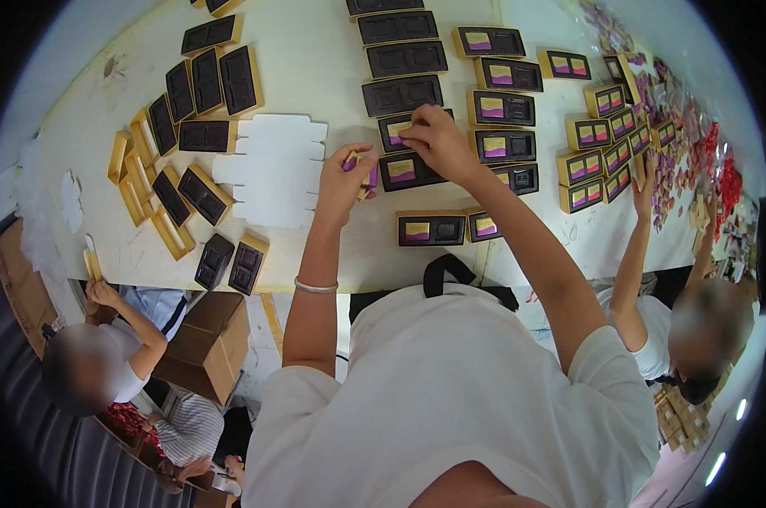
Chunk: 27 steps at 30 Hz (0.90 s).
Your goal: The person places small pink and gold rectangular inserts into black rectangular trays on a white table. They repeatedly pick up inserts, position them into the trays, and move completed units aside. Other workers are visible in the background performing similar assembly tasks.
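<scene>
My left hand (342, 186) is closed around a few small purple-and-gold packets (367, 173), held just above the table. My right hand (440, 146) reaches over a gold box with a black two-compartment tray, its fingers pinched on a purple-and-gold packet (395, 133) at the tray's left compartment. Just nearer to me, a similar box (425, 168) has one packet in its left compartment. Beyond my right hand runs a column of gold boxes with bare black trays (402, 96). To the right, another column of boxes (518, 110) shows one packet in each.
A flat white die-cut card (273, 169) lies left of my left hand. Farther left are black trays (205, 80) and gold box sleeves (133, 186). Boxes with two packets (582, 169) and loose packets crowd the right side. Co-workers sit at both sides, one with a hand (644, 190) near those boxes.
</scene>
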Motion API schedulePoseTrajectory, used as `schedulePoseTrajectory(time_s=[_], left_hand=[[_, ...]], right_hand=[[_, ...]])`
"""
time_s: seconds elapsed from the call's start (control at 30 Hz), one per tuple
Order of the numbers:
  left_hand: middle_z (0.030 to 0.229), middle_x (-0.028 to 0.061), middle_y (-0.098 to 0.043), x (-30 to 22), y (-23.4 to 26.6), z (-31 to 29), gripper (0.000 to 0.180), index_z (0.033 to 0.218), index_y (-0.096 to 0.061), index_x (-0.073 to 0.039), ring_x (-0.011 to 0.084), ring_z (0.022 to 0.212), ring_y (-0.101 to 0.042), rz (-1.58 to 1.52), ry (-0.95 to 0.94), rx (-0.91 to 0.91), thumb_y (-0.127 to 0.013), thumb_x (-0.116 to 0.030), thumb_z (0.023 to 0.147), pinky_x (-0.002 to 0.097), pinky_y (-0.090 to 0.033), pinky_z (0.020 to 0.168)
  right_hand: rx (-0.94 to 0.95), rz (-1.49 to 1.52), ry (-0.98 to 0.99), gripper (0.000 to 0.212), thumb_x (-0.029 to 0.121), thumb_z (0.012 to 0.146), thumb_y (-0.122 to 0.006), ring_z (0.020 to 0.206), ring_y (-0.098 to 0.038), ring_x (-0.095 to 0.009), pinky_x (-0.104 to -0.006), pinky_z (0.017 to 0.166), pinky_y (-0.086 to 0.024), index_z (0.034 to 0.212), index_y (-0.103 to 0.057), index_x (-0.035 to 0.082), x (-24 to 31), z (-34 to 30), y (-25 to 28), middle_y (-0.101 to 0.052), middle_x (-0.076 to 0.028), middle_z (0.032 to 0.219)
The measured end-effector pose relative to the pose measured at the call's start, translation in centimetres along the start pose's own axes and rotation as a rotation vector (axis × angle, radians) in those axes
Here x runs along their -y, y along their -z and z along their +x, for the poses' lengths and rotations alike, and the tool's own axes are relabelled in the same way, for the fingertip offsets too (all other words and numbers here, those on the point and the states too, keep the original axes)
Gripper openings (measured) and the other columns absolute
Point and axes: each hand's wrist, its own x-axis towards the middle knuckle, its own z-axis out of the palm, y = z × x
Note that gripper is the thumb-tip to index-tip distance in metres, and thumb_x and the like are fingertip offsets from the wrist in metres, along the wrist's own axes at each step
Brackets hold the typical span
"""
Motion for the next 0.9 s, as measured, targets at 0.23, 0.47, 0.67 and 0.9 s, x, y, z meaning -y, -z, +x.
schedulePoseTrajectory(time_s=[0.23, 0.47, 0.67, 0.9], left_hand=[[0.073, 0.0013, -0.055, -1.0, -1.1, -0.4, 0.025, 0.095, -0.056, -0.006, 0.0095, 0.057, -0.054, -0.237, 0.045, 0.074, -0.061, -0.027, 0.083, 0.0249, -0.049, 0.046], [0.077, 0.0018, -0.058, -1.8, -1.9, -0.4, 0.028, 0.093, -0.054, -0.008, 0.0096, 0.061, -0.057, -0.303, -0.028, 0.079, -0.055, -0.036, 0.087, 0.0246, -0.048, 0.047], [0.08, 0.0031, -0.06, -2.2, -2.0, -0.4, 0.03, 0.095, -0.055, -0.008, 0.0102, 0.065, -0.058, -0.371, -0.035, 0.16, -0.05, -0.037, 0.088, 0.0238, -0.048, 0.047], [0.076, 0.0031, -0.058, -2.6, 0.6, 0.9, 0.024, 0.088, -0.056, -0.008, 0.0111, 0.067, -0.057, -0.345, 0.225, 0.231, -0.055, -0.031, 0.084, 0.0238, -0.046, 0.047]], right_hand=[[0.206, -0.123, -0.301, 0.008, 0.006, 0.071, -0.063, 0.071, -0.052, -0.023, -0.034, 0.065, -0.041, 0.079, -0.061, 0.006, 0.4, 1.6, -0.5, -0.058, -0.004, 0.071], [-0.017, 0.637, -0.345, 0.026, 0.013, 0.077, -0.066, 0.083, -0.056, -0.016, -0.0266, 0.073, -0.046, 0.1, -0.06, 0.003, 5.1, 0.6, 1.4, -0.056, -0.007, 0.09], [-0.079, 0.531, -0.283, 0.033, 0.008, 0.073, -0.068, 0.086, -0.056, -0.024, -0.0317, 0.074, -0.048, 0.103, -0.059, 0.004, 5.5, 0.2, 1.1, -0.052, -0.012, 0.098], [0.008, 0.182, 0.106, 0.029, -0.001, 0.07, -0.063, 0.093, -0.056, -0.029, -0.0337, 0.077, -0.048, 0.098, -0.061, 0.005, 5.0, 0.2, 1.3, -0.056, -0.013, 0.104]])
